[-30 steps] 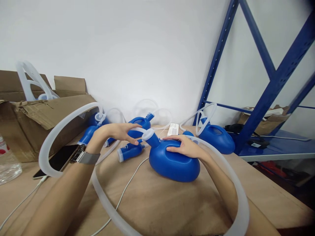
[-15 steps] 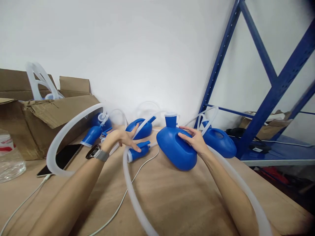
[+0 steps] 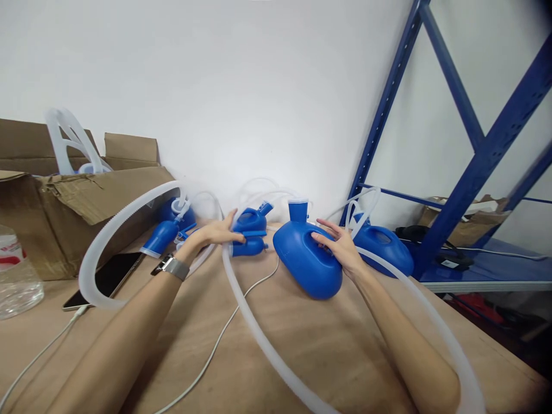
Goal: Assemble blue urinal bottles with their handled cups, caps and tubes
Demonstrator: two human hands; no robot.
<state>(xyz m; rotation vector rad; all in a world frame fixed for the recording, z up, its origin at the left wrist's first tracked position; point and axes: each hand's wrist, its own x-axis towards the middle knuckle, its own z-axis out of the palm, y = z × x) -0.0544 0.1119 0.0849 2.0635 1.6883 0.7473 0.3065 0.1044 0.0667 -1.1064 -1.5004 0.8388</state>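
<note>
My right hand point(image 3: 338, 247) grips a blue plastic urinal bottle point(image 3: 304, 261) at its handle, fingers over the top. The bottle rests on the table, tilted, its white-rimmed neck point(image 3: 298, 210) up. To the left, my left hand point(image 3: 218, 231) holds a small blue urinal funnel point(image 3: 249, 246) with a blue clip-like strip along its top; the thumb is at the strip and the other fingers are partly hidden. A long translucent hose point(image 3: 254, 328) hangs by that hand and curves toward me. Behind the funnel lies another blue bottle point(image 3: 250, 219).
At left are a cardboard box point(image 3: 103, 195) with hoses sticking out, a phone point(image 3: 107, 276), a clear water bottle point(image 3: 19, 276) and another blue funnel point(image 3: 159, 238). A further blue bottle point(image 3: 383, 250) lies right, before a blue metal shelf point(image 3: 478, 155). A white cable point(image 3: 219, 339) crosses the table.
My left hand has shifted up and slightly right, turning and raising the small funnel away from me. The hose by it has swung right. The right hand and its bottle have barely moved.
</note>
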